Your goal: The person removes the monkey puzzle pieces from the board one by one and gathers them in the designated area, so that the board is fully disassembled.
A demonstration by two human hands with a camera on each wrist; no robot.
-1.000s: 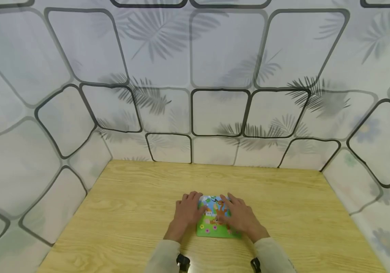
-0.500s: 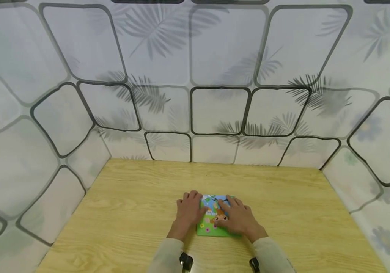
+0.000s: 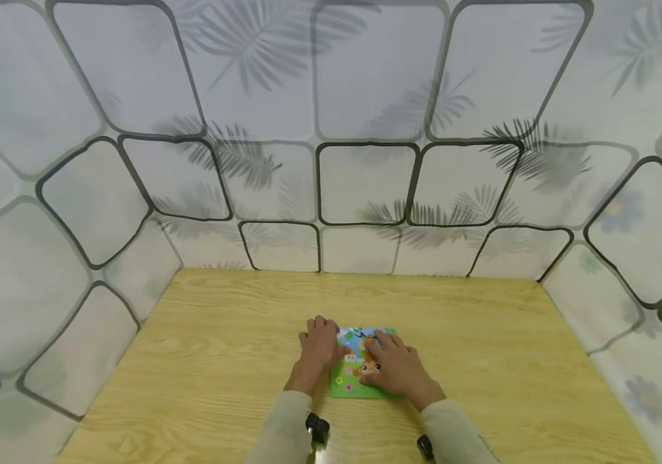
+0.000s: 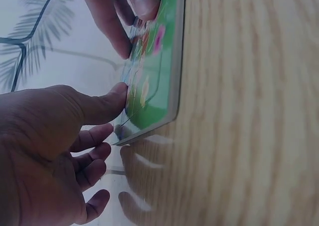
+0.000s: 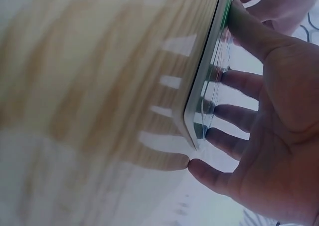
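A flat, glossy puzzle board point(image 3: 339, 389) with a cartoon animal, flowers and green grass lies on the table. Thin seams run across its picture in the left wrist view, where its pale, thick edge also shows. My left hand point(image 3: 318, 351) is at the board's left side, thumb point(image 4: 112, 104) on the picture and the other fingers relaxed beside the edge. Over the right half my right hand point(image 3: 398, 368) lies with fingers spread, covering part of the picture. In the right wrist view its fingertips point(image 5: 212, 133) touch the board's face, and the little finger reaches the table.
The light wood-grain table point(image 3: 238, 335) extends around the board on all sides. A pale wall covering point(image 3: 360, 187) with dark outlined blocks and leaf prints encloses it at the back and both sides. Black wrist straps point(image 3: 317, 427) sit by the light sleeves point(image 3: 284, 425).
The right hand has shifted slightly left over the picture, its thumb lower. The left hand stays by the left edge, with its fingers slightly repositioned. The head view has tilted a little.
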